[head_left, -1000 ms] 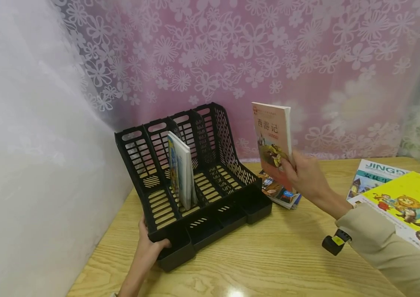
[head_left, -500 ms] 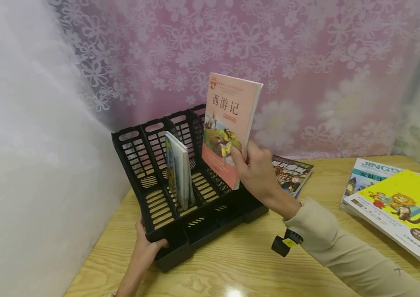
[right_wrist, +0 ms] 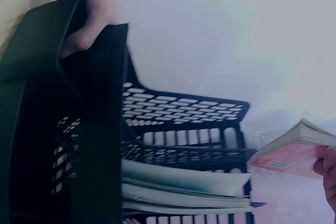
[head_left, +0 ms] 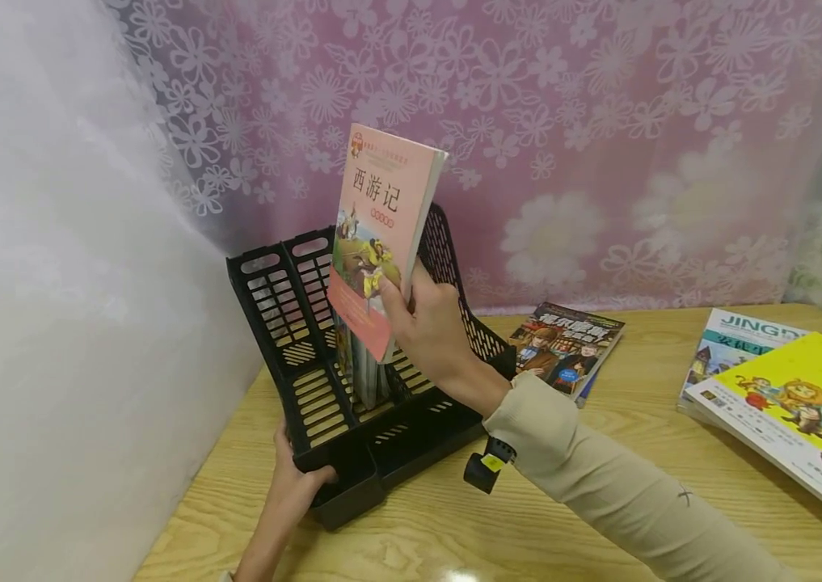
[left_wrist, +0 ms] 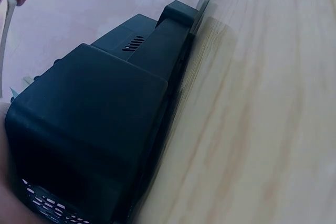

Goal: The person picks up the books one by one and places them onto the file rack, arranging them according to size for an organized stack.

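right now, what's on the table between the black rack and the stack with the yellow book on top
In the head view, a dark-covered book over something blue lies beside the black rack, then bare wooden table up to the stack.

The right hand [head_left: 431, 331] has carried the pink book [head_left: 381, 214] leftward, from beside the black rack [head_left: 348, 499] to above its middle. The book now hides the tops of the standing books [head_left: 367, 378]; a dark-covered book [head_left: 566, 343] at right shows more fully.
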A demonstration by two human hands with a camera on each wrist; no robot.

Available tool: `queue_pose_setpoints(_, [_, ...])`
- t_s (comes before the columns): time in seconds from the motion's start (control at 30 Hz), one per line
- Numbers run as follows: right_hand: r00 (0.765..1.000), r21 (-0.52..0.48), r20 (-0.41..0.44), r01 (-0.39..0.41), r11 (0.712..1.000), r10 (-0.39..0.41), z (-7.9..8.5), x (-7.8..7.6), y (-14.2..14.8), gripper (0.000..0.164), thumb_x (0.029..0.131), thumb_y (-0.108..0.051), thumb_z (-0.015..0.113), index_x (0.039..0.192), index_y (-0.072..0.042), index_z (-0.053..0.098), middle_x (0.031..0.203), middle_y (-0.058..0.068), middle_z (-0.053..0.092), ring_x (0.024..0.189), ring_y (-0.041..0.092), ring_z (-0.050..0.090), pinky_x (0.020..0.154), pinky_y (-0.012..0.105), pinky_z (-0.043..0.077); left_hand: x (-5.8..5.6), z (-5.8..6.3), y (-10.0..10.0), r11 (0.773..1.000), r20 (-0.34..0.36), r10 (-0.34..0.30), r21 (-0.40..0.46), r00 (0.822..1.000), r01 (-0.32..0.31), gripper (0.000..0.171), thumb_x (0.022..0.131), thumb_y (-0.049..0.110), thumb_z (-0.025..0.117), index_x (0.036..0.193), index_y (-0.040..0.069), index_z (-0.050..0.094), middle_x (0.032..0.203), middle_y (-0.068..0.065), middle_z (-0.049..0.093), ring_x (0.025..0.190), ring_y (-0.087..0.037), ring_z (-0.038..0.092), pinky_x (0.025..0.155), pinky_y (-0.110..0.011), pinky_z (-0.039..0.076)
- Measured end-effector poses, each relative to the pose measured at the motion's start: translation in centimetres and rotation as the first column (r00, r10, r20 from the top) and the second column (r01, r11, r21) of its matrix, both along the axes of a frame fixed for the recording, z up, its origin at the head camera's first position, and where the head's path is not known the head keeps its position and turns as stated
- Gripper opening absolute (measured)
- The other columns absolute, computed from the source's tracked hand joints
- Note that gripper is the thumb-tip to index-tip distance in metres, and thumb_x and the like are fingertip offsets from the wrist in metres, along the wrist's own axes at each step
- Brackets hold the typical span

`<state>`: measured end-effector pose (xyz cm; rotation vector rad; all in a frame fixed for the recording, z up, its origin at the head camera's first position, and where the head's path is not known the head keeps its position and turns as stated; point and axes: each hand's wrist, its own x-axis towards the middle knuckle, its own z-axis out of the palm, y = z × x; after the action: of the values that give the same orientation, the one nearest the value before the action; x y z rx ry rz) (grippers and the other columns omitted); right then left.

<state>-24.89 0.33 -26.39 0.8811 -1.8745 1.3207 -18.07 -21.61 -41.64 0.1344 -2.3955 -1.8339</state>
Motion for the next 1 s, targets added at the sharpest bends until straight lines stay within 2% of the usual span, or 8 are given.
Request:
queue_pose_setpoints(0.2, [0.998, 0.11, -0.052, 0.053, 0.992, -0.047, -1.3, -1.3, -1.1, 0.024, 0.097, -0.008, 0.051, 0.113, 0.009, 0.054, 0.058, 0.008, 0.058, 0.033, 0.005, 0.035, 0.034, 0.022, 0.029, 0.2, -0.1, -0.1, 1.0, -0.007, 0.01, -0.009, 1.0, -0.01, 0.115, 0.067, -0.006, 0.065, 0.152, 0.008, -0.011, 0.148, -0.028, 0.023, 0.127, -0.042, 0.037, 0.102, -0.051, 0.028])
queue_pose_setpoints(0.33, [0.99, 0.129, -0.085, 0.12, 0.984, -0.11, -2.3, -2.5, -1.1, 0.016, 0.094, -0.006, 0.056, 0.102, 0.008, 0.059, 0.056, 0.006, 0.054, 0.037, 0.007, 0.037, 0.037, 0.023, 0.03, 0.2, -0.2, -0.1, 1.0, 0.001, 0.012, -0.011, 1.0, -0.012, 0.115, 0.067, -0.006, 0.065, 0.152, 0.008, -0.012, 0.149, -0.028, 0.022, 0.128, -0.043, 0.036, 0.103, -0.053, 0.027])
queue_pose_setpoints(0.5, [0.99, 0.149, -0.018, 0.144, 0.978, -0.143, -3.4, -3.4, -1.2, 0.011, 0.092, -0.006, 0.06, 0.086, 0.003, 0.064, 0.06, 0.007, 0.057, 0.042, 0.011, 0.045, 0.04, 0.025, 0.036, 0.0, -0.2, 0.0, 1.0, -0.015, 0.019, -0.012, 1.0, -0.019, 0.115, 0.065, -0.006, 0.065, 0.152, 0.007, -0.008, 0.149, -0.028, 0.022, 0.129, -0.043, 0.033, 0.104, -0.054, 0.025])
queue_pose_setpoints(0.57, [0.988, 0.166, 0.01, 0.153, 0.974, -0.157, -4.0, -3.6, -1.5, 0.011, 0.092, -0.005, 0.062, 0.084, 0.002, 0.064, 0.067, 0.01, 0.062, 0.049, 0.015, 0.056, 0.044, 0.027, 0.044, 0.0, -0.2, 0.1, 1.0, -0.02, 0.018, -0.009, 1.0, -0.018, 0.114, 0.064, -0.006, 0.065, 0.152, 0.007, -0.007, 0.149, -0.028, 0.021, 0.13, -0.044, 0.032, 0.104, -0.054, 0.024])
queue_pose_setpoints(0.7, [0.981, 0.189, 0.038, 0.177, 0.966, -0.188, -5.3, -3.7, -2.3, 0.012, 0.09, -0.004, 0.064, 0.095, 0.006, 0.067, 0.085, 0.017, 0.069, 0.066, 0.023, 0.066, 0.051, 0.029, 0.05, -0.1, -0.3, 0.0, 1.0, -0.018, 0.013, -0.013, 1.0, -0.013, 0.115, 0.064, -0.006, 0.065, 0.152, 0.006, -0.008, 0.149, -0.028, 0.02, 0.13, -0.045, 0.032, 0.105, -0.055, 0.023])
queue_pose_setpoints(0.77, [0.975, 0.21, 0.085, 0.186, 0.96, -0.208, -5.8, -3.8, -2.6, 0.013, 0.09, -0.006, 0.064, 0.087, 0.007, 0.065, 0.076, 0.018, 0.066, 0.058, 0.022, 0.063, 0.046, 0.025, 0.046, -0.1, -0.3, -0.1, 1.0, -0.019, 0.012, -0.015, 1.0, -0.013, 0.116, 0.064, -0.006, 0.065, 0.152, 0.007, -0.009, 0.15, -0.027, 0.019, 0.131, -0.044, 0.031, 0.105, -0.056, 0.023])
queue_pose_setpoints(0.9, [0.935, 0.293, 0.218, 0.21, 0.933, -0.279, -6.8, -4.1, -2.8, 0.027, 0.093, -0.014, 0.062, 0.07, -0.001, 0.056, 0.053, 0.009, 0.052, 0.037, 0.014, 0.046, 0.037, 0.02, 0.031, -0.1, -0.2, 0.0, 1.0, -0.034, 0.018, -0.006, 0.999, -0.018, 0.117, 0.063, -0.006, 0.066, 0.153, 0.01, -0.008, 0.15, -0.026, 0.021, 0.131, -0.042, 0.031, 0.105, -0.054, 0.023])
queue_pose_setpoints(1.0, [0.892, 0.369, 0.301, 0.217, 0.904, -0.337, -7.6, -4.3, -3.0, 0.031, 0.093, -0.02, 0.062, 0.068, -0.006, 0.052, 0.049, 0.002, 0.045, 0.036, 0.01, 0.039, 0.036, 0.02, 0.028, -0.1, -0.3, 0.1, 1.0, -0.041, 0.023, 0.005, 0.999, -0.023, 0.116, 0.062, -0.007, 0.066, 0.153, 0.009, -0.005, 0.149, -0.026, 0.024, 0.129, -0.042, 0.033, 0.105, -0.053, 0.023])
